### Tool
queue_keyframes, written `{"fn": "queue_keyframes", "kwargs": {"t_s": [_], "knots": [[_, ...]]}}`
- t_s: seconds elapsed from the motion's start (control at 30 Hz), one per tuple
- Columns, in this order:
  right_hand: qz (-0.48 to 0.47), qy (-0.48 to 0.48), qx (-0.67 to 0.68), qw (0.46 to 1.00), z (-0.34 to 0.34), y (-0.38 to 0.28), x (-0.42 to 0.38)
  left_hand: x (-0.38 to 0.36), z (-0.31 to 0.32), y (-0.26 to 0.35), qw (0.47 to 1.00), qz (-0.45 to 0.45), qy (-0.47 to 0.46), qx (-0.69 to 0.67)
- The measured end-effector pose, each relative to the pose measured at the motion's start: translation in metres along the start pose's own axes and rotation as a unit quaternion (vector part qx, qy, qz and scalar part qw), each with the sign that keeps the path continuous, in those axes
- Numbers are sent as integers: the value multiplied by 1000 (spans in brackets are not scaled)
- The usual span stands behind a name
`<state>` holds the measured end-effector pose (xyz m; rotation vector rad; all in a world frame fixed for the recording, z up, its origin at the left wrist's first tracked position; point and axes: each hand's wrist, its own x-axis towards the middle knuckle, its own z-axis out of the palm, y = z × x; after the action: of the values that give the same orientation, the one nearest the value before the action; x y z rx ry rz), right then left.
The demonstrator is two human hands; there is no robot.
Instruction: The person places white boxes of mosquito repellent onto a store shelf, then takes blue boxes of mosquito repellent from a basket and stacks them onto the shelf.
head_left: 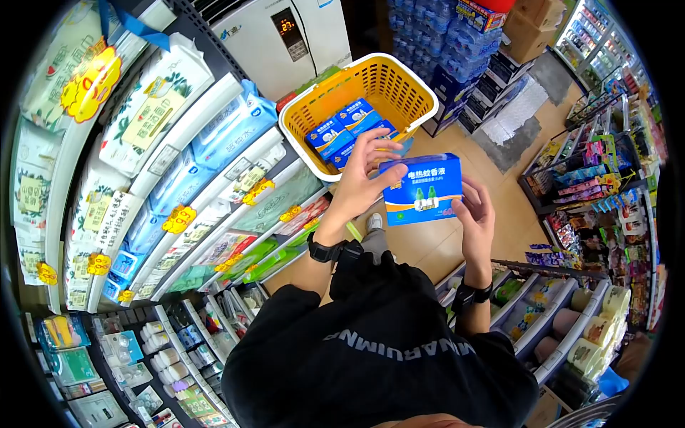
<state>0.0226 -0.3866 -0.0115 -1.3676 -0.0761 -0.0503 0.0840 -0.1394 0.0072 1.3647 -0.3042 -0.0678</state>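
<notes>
Between my two hands is a blue box (422,191) with white lettering, an orange stripe and green bottles printed on it. My right hand (474,214) grips its right edge, thumb on the front. At its upper left corner, my left hand (367,171) has its thumb against the box and its fingers raised and apart, over the near side of the basket. The yellow basket (392,69) with a white rim holds several similar blue boxes (355,114); my left hand partly hides some of them.
Shelves of tissue packs (153,107) curve along the left. A white appliance (275,43) with a lit display stands behind the basket. Bottled water packs (471,43) are stacked at the back, and snack racks (585,171) stand at the right. More shelves flank my body.
</notes>
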Motion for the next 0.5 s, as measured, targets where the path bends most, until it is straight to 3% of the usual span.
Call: {"fn": "queue_keyframes", "kwargs": {"t_s": [0.23,0.37,0.5], "knots": [[-24,58,29,998,18,-3,-27,-59,-6,9,997,42,55,29],[-36,76,32,996,34,-5,-41,-81,-12,17,999,11,18,39],[-1,100,37,994,55,-8,-60,-97,-21,23,997,65,23,30]]}}
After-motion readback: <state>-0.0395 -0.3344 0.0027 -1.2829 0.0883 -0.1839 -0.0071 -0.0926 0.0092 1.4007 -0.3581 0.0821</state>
